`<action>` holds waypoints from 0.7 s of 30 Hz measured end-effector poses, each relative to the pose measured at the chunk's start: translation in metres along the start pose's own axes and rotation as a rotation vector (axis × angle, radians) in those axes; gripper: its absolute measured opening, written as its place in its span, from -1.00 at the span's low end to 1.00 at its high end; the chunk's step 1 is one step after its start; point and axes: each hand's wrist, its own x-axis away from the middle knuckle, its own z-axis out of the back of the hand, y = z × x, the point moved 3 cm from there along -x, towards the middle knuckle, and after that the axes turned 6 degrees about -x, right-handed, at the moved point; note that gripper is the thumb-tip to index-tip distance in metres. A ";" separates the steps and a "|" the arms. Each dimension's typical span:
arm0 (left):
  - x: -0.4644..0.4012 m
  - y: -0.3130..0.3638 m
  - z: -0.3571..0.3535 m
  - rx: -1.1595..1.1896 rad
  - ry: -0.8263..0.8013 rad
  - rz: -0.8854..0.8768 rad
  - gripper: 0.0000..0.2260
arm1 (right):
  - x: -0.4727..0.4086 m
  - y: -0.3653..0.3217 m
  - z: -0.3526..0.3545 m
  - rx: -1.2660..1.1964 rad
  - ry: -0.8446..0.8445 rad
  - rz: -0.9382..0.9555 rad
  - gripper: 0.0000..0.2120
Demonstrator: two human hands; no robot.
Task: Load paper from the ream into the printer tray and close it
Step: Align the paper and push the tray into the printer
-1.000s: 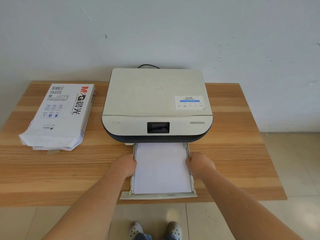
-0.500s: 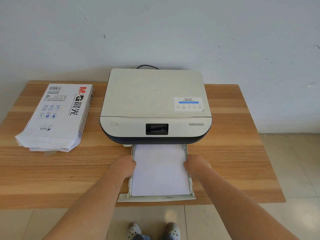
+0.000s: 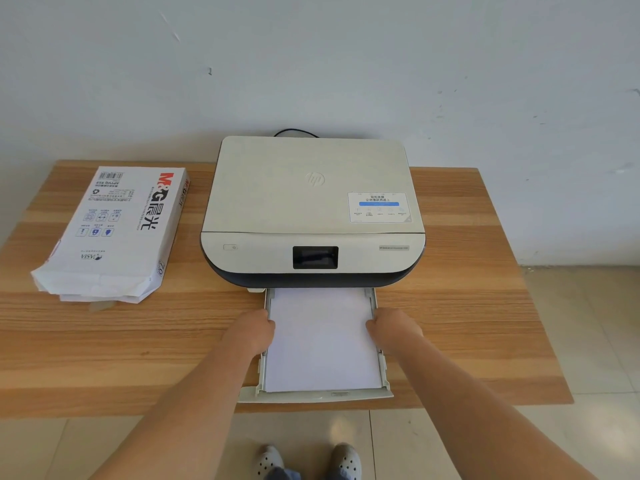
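A beige printer (image 3: 311, 202) stands at the middle back of the wooden table (image 3: 467, 323). Its paper tray (image 3: 315, 396) is pulled out toward me, and a stack of white paper (image 3: 322, 348) lies flat inside it. My left hand (image 3: 249, 332) grips the tray's left wall, with its fingers curled over onto the paper's edge. On the opposite wall my right hand (image 3: 394, 329) holds on the same way. The opened ream (image 3: 114, 233), a white wrapper with red and black print, lies to the left of the printer with its torn end toward me.
A black cable (image 3: 294, 132) leaves the printer's back toward the white wall. The tray's front overhangs the table's near edge. Below it are a tiled floor and my two shoes (image 3: 308, 460).
Both hands stay on the tray's sides and the tray has barely moved. The view has shifted slightly.
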 end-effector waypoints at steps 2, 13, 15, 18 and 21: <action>0.000 0.001 0.000 -0.015 0.002 -0.008 -0.80 | 0.001 -0.001 -0.001 -0.005 -0.001 -0.005 -0.73; -0.001 0.001 -0.002 -0.054 0.024 -0.019 -0.76 | 0.003 -0.006 -0.004 0.032 0.044 -0.023 -0.71; 0.000 0.002 -0.003 -0.056 0.029 -0.022 -0.75 | 0.004 -0.007 -0.004 0.033 0.051 -0.027 -0.71; 0.000 0.002 -0.004 -0.059 0.033 -0.031 -0.76 | 0.005 -0.007 -0.004 0.024 0.058 -0.026 -0.70; 0.001 -0.001 -0.003 -0.038 0.040 -0.040 -0.75 | 0.006 -0.005 -0.003 0.026 0.055 -0.030 -0.71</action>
